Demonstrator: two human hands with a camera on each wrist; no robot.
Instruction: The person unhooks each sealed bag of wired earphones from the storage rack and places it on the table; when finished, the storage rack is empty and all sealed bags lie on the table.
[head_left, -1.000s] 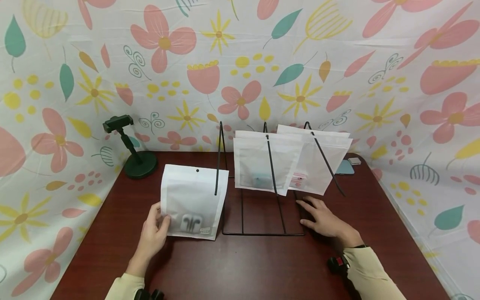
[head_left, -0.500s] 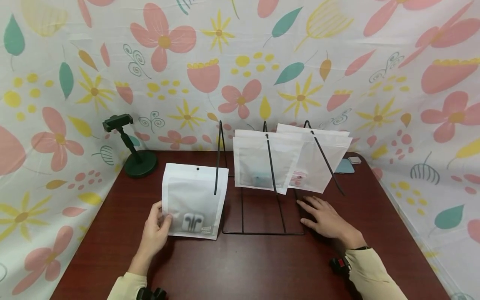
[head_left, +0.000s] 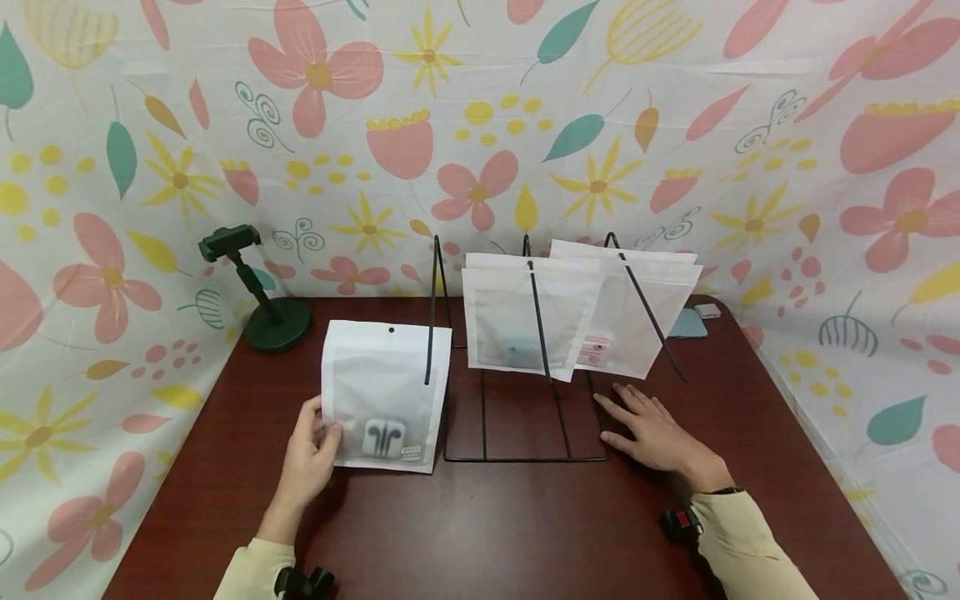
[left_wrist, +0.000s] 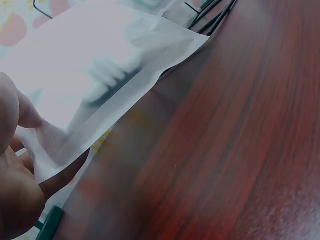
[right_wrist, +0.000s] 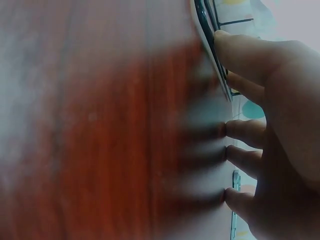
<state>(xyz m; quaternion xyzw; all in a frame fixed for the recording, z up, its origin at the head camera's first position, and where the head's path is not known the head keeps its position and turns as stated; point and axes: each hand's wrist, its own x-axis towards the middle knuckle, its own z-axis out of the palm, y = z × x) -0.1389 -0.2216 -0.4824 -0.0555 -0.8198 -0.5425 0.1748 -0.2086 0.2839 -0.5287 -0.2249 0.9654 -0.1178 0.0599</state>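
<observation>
In the head view my left hand [head_left: 309, 454] pinches the lower left edge of a white flat pouch [head_left: 382, 375], thumb in front and fingers behind. White earphones in a case [head_left: 384, 438] show through its clear lower part. One hook of a black wire rack [head_left: 525, 460] passes in front of the pouch's right side, right of its small top hole [head_left: 391, 330]. My right hand [head_left: 660, 433] rests on the table with fingers spread, thumb against the rack's base wire. In the right wrist view the fingertips [right_wrist: 231, 129] touch the tabletop.
Two other hooks bear white pouches, one pair in the middle [head_left: 517, 312] and more at the right [head_left: 637, 317]. A dark green stand [head_left: 277, 325] is at the back left. A blue flat item [head_left: 688, 323] and a small white one [head_left: 707, 311] lie at the back right.
The head view shifts slightly. Both hands, the pouch and the rack stay almost where they were.
</observation>
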